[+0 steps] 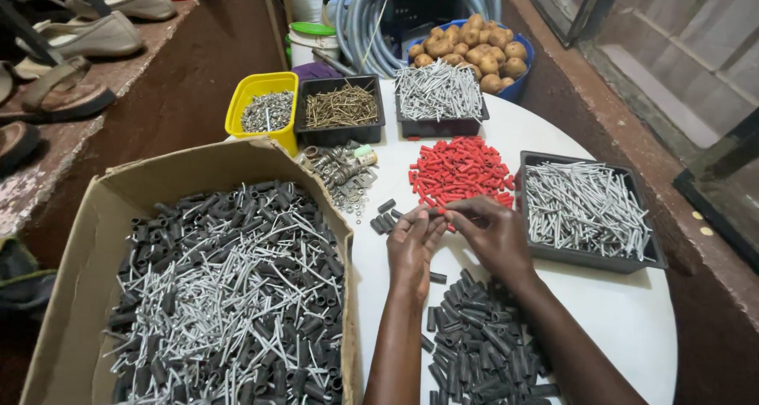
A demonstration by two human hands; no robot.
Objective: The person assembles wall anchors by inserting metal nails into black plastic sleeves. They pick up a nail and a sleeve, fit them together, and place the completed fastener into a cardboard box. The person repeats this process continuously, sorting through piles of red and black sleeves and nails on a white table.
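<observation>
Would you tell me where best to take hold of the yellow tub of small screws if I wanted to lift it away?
Probably by the two long rims of the yellow tub, coming from above. Its rim flares outward, giving fingers a lip. The left side is open; the right wall sits close against the black tray of brass screws and the near end meets the cardboard box, so a sideways approach there looks cramped.

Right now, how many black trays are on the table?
3: one of brass screws beside the yellow tub, one of silver screws behind the red plugs, one at right.
</observation>
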